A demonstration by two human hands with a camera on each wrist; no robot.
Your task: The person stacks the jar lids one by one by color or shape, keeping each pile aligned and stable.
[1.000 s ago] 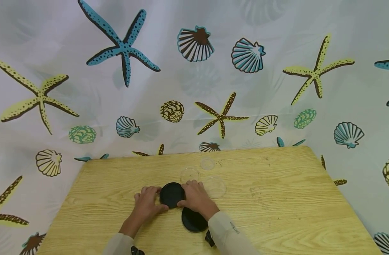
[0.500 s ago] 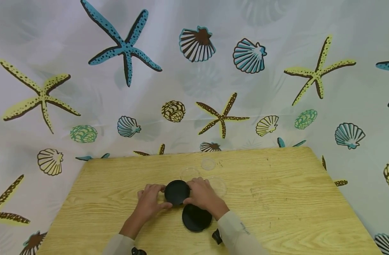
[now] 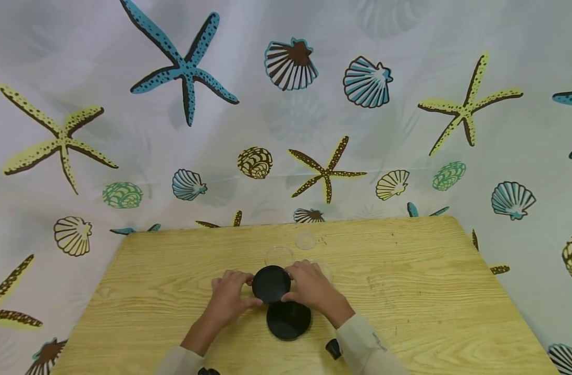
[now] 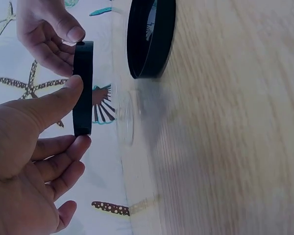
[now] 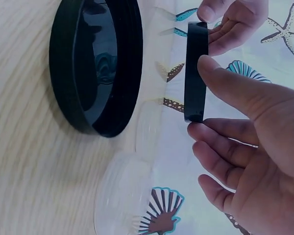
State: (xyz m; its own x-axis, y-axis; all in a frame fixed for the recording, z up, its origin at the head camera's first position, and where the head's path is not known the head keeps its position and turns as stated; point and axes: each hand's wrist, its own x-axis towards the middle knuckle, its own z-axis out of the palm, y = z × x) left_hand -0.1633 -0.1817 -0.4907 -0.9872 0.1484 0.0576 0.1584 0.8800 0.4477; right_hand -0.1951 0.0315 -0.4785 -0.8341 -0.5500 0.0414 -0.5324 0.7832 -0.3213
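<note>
A round black lid (image 3: 271, 284) hangs above the table, held by its rim between both hands. My left hand (image 3: 229, 298) pinches its left side, the thumb (image 4: 63, 100) at the near edge and the fingers underneath. From the right, my right hand (image 3: 312, 287) pinches the opposite rim, as the right wrist view also shows. Just in front of it lies a larger black lid (image 3: 288, 321), resting hollow side up on the wooden table; the held lid overlaps its far edge in the head view.
Behind the hands stand clear round containers, a small one (image 3: 306, 240), a medium one (image 3: 279, 255) and a large one (image 5: 122, 196) partly hidden by my right hand in the head view. A patterned curtain (image 3: 248, 114) hangs beyond the table (image 3: 431, 291).
Both hands have carried the held lid to the right and slightly up in the head view, to behind the larger lid. More of the larger lid shows; the containers have stayed put.
</note>
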